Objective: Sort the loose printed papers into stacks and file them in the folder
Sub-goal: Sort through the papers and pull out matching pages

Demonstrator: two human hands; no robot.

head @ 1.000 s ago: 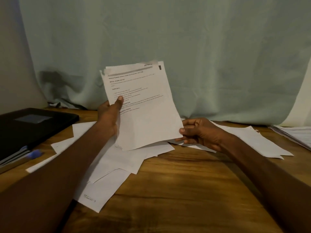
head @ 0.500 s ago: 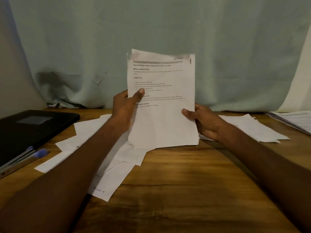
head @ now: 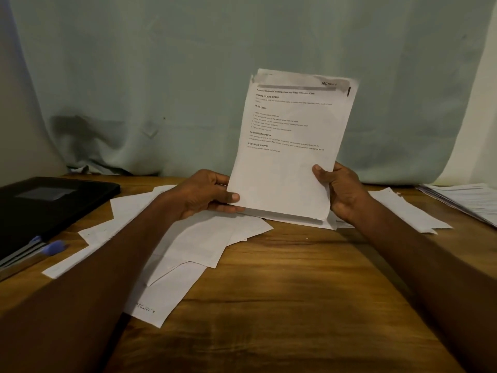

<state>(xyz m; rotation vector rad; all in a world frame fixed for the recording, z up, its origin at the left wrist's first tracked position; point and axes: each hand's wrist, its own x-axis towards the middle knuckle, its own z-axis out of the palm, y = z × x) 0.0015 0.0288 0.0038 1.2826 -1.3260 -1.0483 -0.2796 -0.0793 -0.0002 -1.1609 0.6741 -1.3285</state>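
Observation:
I hold a small stack of printed papers (head: 290, 146) upright above the wooden table (head: 295, 278), printed side towards me. My left hand (head: 207, 195) grips its lower left corner, thumb on the front. My right hand (head: 341, 189) grips the lower right edge the same way. Loose white sheets (head: 204, 238) lie scattered face down under my left arm, and more loose sheets (head: 408, 211) lie behind my right wrist. The black folder (head: 45, 205) lies closed at the far left.
A neat pile of printed sheets (head: 468, 200) sits at the table's right edge. A blue-capped pen (head: 52, 247) lies by the folder's near edge. A pale green curtain (head: 242, 76) hangs behind the table.
The held stack has shifted right and turned upright. My left hand slid from its left edge down to the bottom corner, and my right hand now grips the right edge.

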